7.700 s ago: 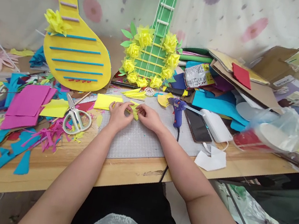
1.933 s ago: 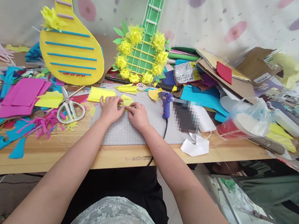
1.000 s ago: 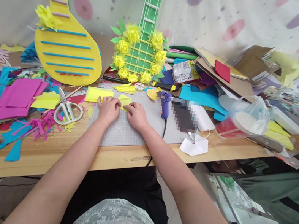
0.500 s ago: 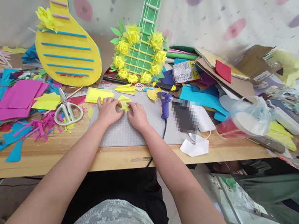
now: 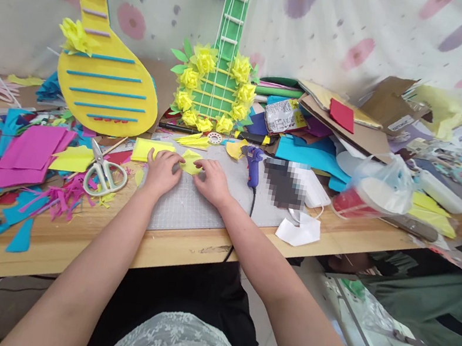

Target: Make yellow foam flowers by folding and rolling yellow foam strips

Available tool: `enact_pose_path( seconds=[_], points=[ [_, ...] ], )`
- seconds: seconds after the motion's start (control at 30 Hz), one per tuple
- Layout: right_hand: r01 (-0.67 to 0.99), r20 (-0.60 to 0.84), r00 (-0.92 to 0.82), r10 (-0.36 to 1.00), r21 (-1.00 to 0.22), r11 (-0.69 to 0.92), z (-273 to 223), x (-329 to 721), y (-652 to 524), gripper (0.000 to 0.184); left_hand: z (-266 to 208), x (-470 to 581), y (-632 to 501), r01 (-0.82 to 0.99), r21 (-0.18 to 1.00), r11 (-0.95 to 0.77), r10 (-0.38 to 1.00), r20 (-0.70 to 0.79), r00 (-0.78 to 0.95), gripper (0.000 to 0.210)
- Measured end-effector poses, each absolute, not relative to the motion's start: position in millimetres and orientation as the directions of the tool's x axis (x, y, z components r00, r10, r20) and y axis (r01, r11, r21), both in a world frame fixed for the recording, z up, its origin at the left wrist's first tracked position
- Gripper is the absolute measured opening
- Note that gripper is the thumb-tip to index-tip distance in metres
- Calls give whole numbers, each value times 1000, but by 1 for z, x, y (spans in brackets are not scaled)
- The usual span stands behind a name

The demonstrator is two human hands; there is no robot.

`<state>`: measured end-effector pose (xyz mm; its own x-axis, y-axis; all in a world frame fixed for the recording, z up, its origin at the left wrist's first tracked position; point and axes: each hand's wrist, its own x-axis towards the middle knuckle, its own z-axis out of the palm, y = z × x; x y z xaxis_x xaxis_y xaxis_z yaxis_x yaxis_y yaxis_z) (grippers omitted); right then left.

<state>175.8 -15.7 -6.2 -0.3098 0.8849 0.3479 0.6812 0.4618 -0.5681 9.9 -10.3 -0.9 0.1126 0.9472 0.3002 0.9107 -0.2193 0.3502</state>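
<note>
A small piece of yellow crepe paper is between my two hands over the grey cutting mat. My left hand has its curved fingers at the paper's left edge, its thumb bent in below. From the other side, my right hand holds the right edge with fingertips and thumb. A folded stack of yellow paper lies just behind my left hand. Beyond the paper are thin yellow strips and a white tape roll. A purple glue gun rests right of my right hand.
Scissors and magenta paper lie left among scraps. Behind stand a yellow guitar-shaped cutout and a green one ringed with yellow flowers. A bagged cup stands right, near another person's sleeve.
My hands have drawn slightly apart, and more of the yellow paper shows between them. The camera view has shifted a little.
</note>
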Motion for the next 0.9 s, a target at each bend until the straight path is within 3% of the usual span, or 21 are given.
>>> enact_pose_path(
  seconds=[0.33,0.5,0.6,0.73,0.9],
  points=[
    [766,341,-263,902,-495,410,-6,187,-9,24,5,24,-9,952,196,-236,927,338,160,23],
    [750,294,-279,914,-528,399,-6,190,-8,19,15,23,-5,920,346,-186,959,268,93,27],
    [722,269,-231,935,-596,350,-8,191,-6,26,20,10,1,880,357,-315,938,257,232,43],
    [656,224,-102,969,-717,235,-10,193,-1,33,20,-6,6,830,241,-503,864,169,474,51],
    [634,196,-28,980,-755,169,-10,195,1,32,16,1,1,862,151,-484,874,138,466,38]
  ],
)
